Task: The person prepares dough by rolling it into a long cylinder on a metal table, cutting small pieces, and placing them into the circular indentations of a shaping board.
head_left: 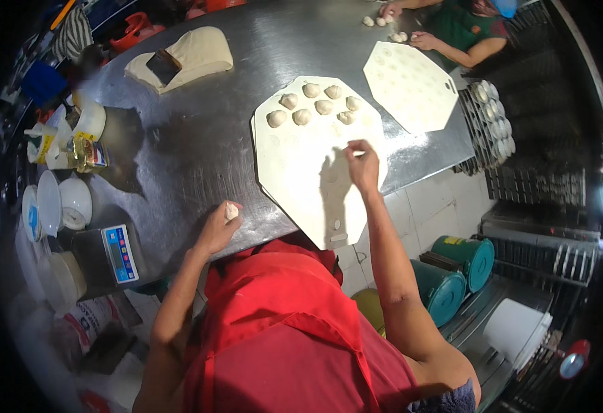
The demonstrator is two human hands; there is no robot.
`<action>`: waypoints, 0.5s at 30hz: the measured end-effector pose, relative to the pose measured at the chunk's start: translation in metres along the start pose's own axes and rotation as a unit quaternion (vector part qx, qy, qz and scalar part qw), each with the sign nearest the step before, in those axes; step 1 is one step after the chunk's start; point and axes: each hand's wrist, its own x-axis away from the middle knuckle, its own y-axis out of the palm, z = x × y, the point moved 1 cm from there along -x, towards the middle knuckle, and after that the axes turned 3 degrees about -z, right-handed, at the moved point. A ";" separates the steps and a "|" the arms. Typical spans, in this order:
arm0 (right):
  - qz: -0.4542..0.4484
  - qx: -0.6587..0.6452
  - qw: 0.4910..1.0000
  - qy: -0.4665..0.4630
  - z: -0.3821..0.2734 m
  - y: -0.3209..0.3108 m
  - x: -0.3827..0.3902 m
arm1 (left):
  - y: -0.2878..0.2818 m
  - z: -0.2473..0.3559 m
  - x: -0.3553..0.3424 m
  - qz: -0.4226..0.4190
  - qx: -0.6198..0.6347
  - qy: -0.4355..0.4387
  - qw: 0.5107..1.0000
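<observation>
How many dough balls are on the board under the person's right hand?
8, all at the far end of the white board: two dough balls farthest, three just nearer, three nearer still. The right hand may hide another.

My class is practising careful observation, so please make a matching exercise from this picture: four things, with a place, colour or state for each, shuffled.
Things:
1. Left hand
2. Right hand
3. Large dough slab
4. Scale

Descriptions:
A. Has a dark flat object lying on it
B. Partly blue and white
C. Over the nearer white board
D. Holding a small dough piece

Right pairs: 1-D, 2-C, 3-A, 4-B
</observation>
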 end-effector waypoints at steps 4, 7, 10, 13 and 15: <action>0.081 0.046 0.994 -0.061 0.024 0.008 -0.063 | 0.032 0.015 -0.005 0.040 0.023 -0.036 0.998; 0.013 0.067 0.993 -0.094 0.024 0.017 -0.095 | 0.058 0.036 0.000 0.051 0.026 -0.054 0.997; -0.038 -0.061 0.997 -0.017 0.010 0.012 -0.098 | 0.058 0.072 -0.004 0.056 -0.080 -0.084 0.992; -0.124 -0.144 0.980 -0.055 -0.035 0.017 -0.054 | 0.042 0.103 -0.010 0.154 0.003 -0.079 0.985; -0.185 -0.201 0.958 -0.081 -0.077 0.017 -0.014 | 0.031 0.126 -0.025 0.198 0.050 0.005 0.979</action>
